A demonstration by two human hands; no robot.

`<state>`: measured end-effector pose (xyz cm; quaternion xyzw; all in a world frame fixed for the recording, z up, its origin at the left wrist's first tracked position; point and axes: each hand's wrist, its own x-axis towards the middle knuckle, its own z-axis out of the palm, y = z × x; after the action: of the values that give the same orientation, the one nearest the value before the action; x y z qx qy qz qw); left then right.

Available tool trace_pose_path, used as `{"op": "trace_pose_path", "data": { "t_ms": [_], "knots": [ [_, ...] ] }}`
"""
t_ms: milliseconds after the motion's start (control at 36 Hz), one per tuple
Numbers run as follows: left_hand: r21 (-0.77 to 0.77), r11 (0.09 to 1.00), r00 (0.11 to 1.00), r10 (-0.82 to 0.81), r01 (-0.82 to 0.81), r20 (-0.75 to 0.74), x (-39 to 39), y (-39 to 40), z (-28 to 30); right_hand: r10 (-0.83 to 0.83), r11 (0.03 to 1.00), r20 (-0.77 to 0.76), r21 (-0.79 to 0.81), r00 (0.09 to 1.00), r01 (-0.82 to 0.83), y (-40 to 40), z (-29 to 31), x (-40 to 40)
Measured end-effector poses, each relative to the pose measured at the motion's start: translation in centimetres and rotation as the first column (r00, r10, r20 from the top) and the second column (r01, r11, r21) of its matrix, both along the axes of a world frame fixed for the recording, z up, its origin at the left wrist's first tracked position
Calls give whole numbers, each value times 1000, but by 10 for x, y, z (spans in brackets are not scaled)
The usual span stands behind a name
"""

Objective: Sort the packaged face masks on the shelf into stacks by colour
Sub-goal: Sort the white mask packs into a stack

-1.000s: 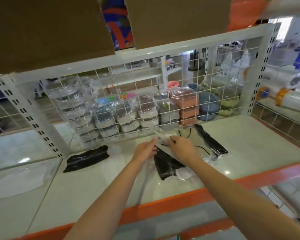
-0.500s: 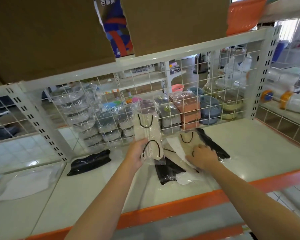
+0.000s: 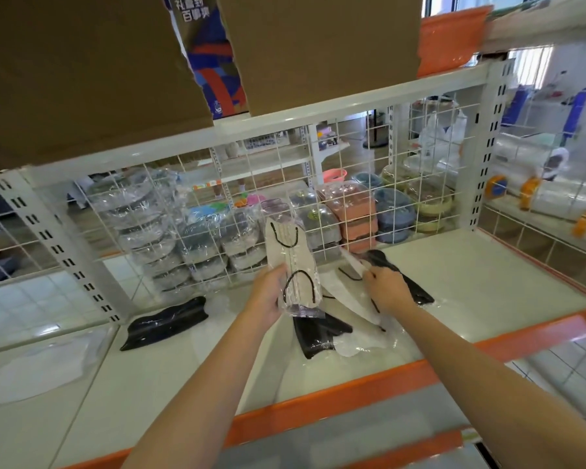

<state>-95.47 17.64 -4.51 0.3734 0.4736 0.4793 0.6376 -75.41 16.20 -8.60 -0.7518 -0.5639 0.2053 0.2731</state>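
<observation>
**Ann:** Two hands busy here. The left hand (image 3: 269, 294) grips a packaged beige mask (image 3: 293, 265) with black ear loops, holding it upright above the middle of the shelf (image 3: 487, 275), just in front of the wire grid (image 3: 352, 157) at the back edge.

**Ben:** And the right hand (image 3: 388, 289) is down on the mixed pile (image 3: 345, 319), fingers pinching the edge of another beige packet (image 3: 347, 292) that lies across the black ones.

**Ann:** Look left: one black mask (image 3: 168, 321) lies alone near the left edge of the shelf, and a white packet (image 3: 38, 367) lies on the next bay over. Those look like the colour spots, I'd say.

**Ben:** So no beige spot shows yet. My call: peel that second beige packet clear without dragging the black masks beneath, since slick wrappers slide together.

**Ann:** Agreed. Lift it straight up, lay it flat against the one in the left hand, edges lined up, then set both down on bare shelf well apart from the black one.

**Ben:** Pinch the wrapper, not the loops.
</observation>
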Motion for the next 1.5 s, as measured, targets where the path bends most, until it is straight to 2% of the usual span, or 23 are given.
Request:
{"op": "trace_pose_path", "data": {
  "t_ms": [111, 194, 278, 306, 361, 472, 556, 639, 694, 750, 806, 1028, 1056, 1139, 1222, 1306, 1417, 1500],
  "knots": [
    [-26, 1000, 1000, 1, -1, 16, 1, 1, -4, 83, 983, -214, 177, 973, -45, -3, 24, -17],
    [-15, 988, 978, -151, 154, 143, 2, -5, 1, 254, 938, -191, 288, 948, -193, -13, 49, -39],
    [34, 965, 950, -263, 261, 169, 4, -9, 2, 481, 863, -86, 225, 873, -453, -23, 61, -62],
    [25, 967, 954, -254, 254, 159, 4, -9, 2, 542, 831, -79, 199, 837, -520, -25, 61, -67],
    [-36, 983, 979, -176, 180, 108, 1, -9, 2, 573, 817, -129, 177, 810, -549, -27, 60, -72],
    [-88, 996, 997, -6, 12, 72, -12, -3, -5, 542, 837, -186, 211, 819, -506, -22, 55, -68],
    [-32, 998, 998, 47, -46, 36, -21, -5, -3, 466, 879, -162, 192, 870, -436, -17, 50, -59],
    [-26, 998, 998, 57, -57, 2, -29, -8, -1, 281, 957, -31, 79, 959, -278, -5, 34, -40],
    [-33, 996, 997, 77, -78, -19, -33, -9, 1, 149, 989, 110, -32, 983, -146, 0, 14, -23],
    [-33, 996, 997, 82, -81, 12, -34, -8, 1, 121, 976, 229, -203, 966, -74, 0, -10, -8],
    [-33, 997, 997, 76, -76, 13, -34, -10, 3, 175, 946, 328, -316, 928, -67, -7, -25, -1],
    [-97, 992, 997, 75, -77, -23, -31, -6, -2, 109, 956, 363, -294, 925, 2, -7, -15, -4],
    [-96, 993, 998, 60, -63, -27, -29, -7, -1, 53, 967, 339, -252, 939, 37, -6, -14, -4],
    [-86, 995, 999, 46, -48, -27, -21, -12, 2, -77, 992, 121, -93, 990, 89, -2, -1, -7],
    [-95, 994, 998, 51, -54, -38, -16, -7, 1, 5, 996, -66, 85, 998, 1, 1, 21, -19],
    [-81, 996, 999, 45, -44, 6, -9, -7, 1, 195, 965, -171, 211, 966, -157, -9, 49, -44],
    [-29, 994, 972, -100, 109, 213, -7, -9, 6, 522, 853, -177, 110, 835, -510, -27, 68, -75],
    [-1, 988, 977, -155, 156, 146, -11, -8, 6, 614, 789, -116, 107, 781, -604, -27, 69, -83]
  ]
}}
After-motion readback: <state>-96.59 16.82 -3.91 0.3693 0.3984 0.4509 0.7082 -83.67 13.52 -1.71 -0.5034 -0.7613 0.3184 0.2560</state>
